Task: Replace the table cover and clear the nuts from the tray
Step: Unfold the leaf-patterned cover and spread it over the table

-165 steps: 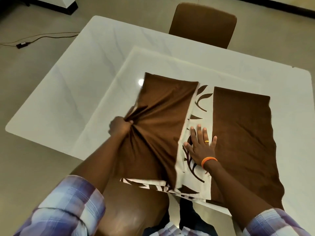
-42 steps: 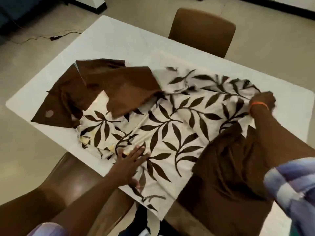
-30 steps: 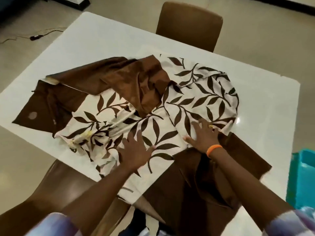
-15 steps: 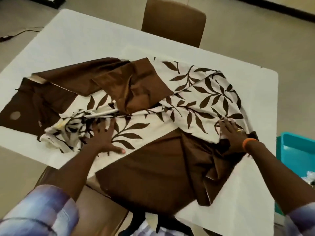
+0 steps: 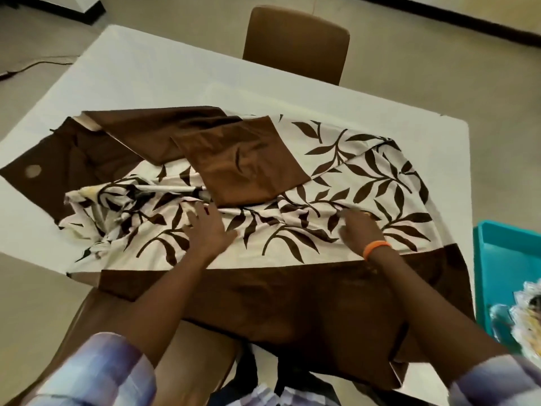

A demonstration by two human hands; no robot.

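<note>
Brown-bordered table cover (image 5: 292, 247) lies bunched toward the table's (image 5: 164, 74) left edge; left hand (image 5: 209, 231) spread flat, right hand (image 5: 358, 228) pinching a fold, uneven pulling could drag it off.

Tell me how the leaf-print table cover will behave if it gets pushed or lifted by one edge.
The table cover is probably floppy: it lies in folds and bunches near the left hand. Pushed, it would likely wrinkle rather than slide whole. It may slip on the smooth white table, since its brown border already hangs over the near edge.
</note>
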